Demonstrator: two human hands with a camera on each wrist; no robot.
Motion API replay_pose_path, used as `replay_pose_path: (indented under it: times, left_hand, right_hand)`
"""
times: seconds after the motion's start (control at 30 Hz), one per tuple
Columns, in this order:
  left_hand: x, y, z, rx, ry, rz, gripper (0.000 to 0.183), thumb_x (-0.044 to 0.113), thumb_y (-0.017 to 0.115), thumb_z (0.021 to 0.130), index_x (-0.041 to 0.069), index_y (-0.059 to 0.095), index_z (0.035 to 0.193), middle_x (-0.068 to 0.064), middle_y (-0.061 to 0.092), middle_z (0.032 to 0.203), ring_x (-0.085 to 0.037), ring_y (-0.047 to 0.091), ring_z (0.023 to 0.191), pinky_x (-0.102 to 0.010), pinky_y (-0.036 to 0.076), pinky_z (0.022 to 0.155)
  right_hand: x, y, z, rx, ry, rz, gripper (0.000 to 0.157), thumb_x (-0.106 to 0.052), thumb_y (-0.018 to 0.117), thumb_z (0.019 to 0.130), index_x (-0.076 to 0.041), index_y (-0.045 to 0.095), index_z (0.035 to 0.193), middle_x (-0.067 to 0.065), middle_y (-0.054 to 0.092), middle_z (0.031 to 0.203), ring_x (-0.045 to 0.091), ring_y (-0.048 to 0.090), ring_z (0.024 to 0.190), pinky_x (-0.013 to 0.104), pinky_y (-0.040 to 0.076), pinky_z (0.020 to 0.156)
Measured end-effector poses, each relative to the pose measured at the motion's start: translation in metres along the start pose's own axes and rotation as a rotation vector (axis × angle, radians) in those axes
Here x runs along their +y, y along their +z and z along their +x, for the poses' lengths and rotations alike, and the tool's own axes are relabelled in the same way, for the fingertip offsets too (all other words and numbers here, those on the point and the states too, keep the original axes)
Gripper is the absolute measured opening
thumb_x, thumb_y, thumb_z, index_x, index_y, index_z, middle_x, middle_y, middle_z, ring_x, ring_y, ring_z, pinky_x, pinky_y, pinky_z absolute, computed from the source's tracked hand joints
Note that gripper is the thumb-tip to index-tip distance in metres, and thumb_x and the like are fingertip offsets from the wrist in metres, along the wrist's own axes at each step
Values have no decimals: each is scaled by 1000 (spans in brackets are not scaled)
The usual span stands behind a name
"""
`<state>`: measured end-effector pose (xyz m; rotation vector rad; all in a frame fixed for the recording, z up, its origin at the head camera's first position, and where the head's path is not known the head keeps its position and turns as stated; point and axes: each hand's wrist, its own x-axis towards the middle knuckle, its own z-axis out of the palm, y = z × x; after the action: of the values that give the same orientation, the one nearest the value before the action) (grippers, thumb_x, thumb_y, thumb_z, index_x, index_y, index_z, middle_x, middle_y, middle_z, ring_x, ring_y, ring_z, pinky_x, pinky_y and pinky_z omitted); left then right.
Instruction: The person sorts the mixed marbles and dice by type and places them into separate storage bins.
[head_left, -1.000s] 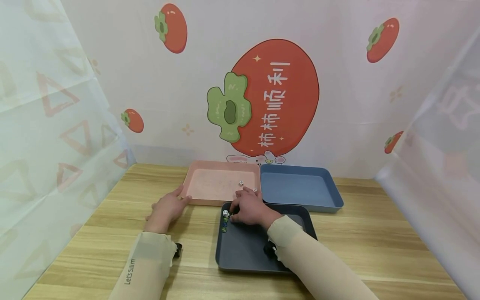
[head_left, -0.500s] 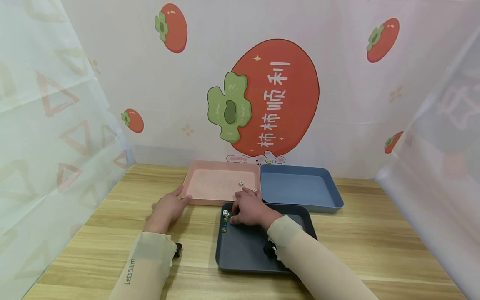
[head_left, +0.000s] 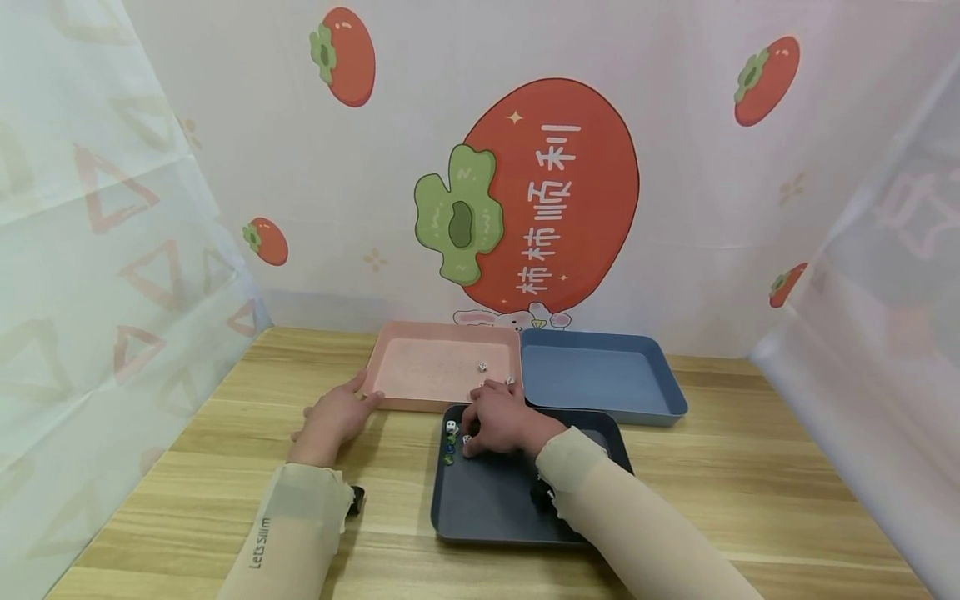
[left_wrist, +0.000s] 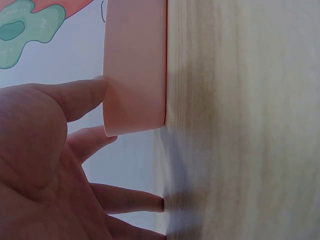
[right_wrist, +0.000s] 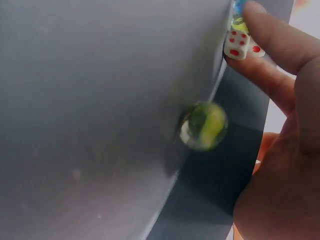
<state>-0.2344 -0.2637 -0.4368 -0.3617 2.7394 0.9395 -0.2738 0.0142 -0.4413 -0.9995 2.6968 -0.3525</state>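
Observation:
My right hand (head_left: 504,418) reaches into the dark grey tray (head_left: 495,508) at its far left corner, thumb and index finger apart. A white die (head_left: 467,439) lies between them, by the thumb tip. In the right wrist view, this die (right_wrist: 236,44) sits right at the index fingertip, with a blue-yellow marble (right_wrist: 240,22) behind the thumb. A blurred yellow-green marble (right_wrist: 205,125) lies near the palm. Another die (head_left: 451,426) and several marbles (head_left: 449,448) line the tray's left wall. My left hand (left_wrist: 45,150) touches the pink tray's corner (left_wrist: 135,95) with thumb and index finger, other fingers straight.
The pink tray (head_left: 427,367), with a die (head_left: 482,367) and another white die (head_left: 510,381), stands behind the grey tray. A blue tray (head_left: 600,375) adjoins it on the right. A printed cloth (head_left: 675,208) hangs behind the wooden table (head_left: 735,467).
My right hand has shifted slightly right, and its thumb and index finger have parted, so a die now shows between them. The left hand has stayed at the pink tray's corner.

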Motion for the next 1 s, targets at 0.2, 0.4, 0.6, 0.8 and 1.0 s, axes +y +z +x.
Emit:
replay_pose_path:
  times: [0.2, 0.4, 0.6, 0.8, 1.0]
  left_hand:
    - [0, 0, 1, 4, 4, -1, 74, 58, 43, 101, 23, 20, 161, -31, 23, 156, -76, -3, 126, -92, 2, 82]
    - [-1, -1, 0, -6, 0, 0, 73, 56, 43, 101, 22, 20, 161, -32, 22, 156, -77, -4, 126, -92, 3, 82]
    - [-1, 0, 0, -7, -6, -3, 74, 59, 43, 101, 24, 20, 161, -31, 21, 156, -77, -5, 126, -92, 2, 83]
    - [-1, 0, 0, -9, -2, 3, 73, 58, 42, 101, 25, 18, 161, -31, 20, 156, -78, -4, 124, -92, 1, 82]
    - [-2, 0, 0, -5, -3, 5, 73, 59, 42, 101, 25, 18, 161, -31, 20, 157, -78, -4, 124, -92, 1, 82]
  right_hand:
    - [0, -1, 0, -10, -7, -2, 9, -31, 82, 84, -34, 74, 82, 2, 55, 139, 34, 29, 143, 70, 10, 108]
    - [-1, -2, 0, 2, 11, -5, 6, -36, 79, 86, -33, 75, 83, 3, 54, 139, 34, 28, 143, 70, 12, 108]
    - [-1, -4, -2, 21, 44, 13, 15, -41, 75, 89, -33, 72, 77, 4, 52, 142, 32, 26, 144, 70, 10, 110]
    - [3, -5, -3, 44, 33, 52, 19, -43, 74, 90, -34, 71, 73, 6, 52, 143, 31, 27, 143, 70, 12, 109]
    - [3, -11, -5, 93, 37, 97, 20, -43, 74, 91, -32, 72, 74, 10, 49, 146, 32, 27, 143, 68, 17, 108]
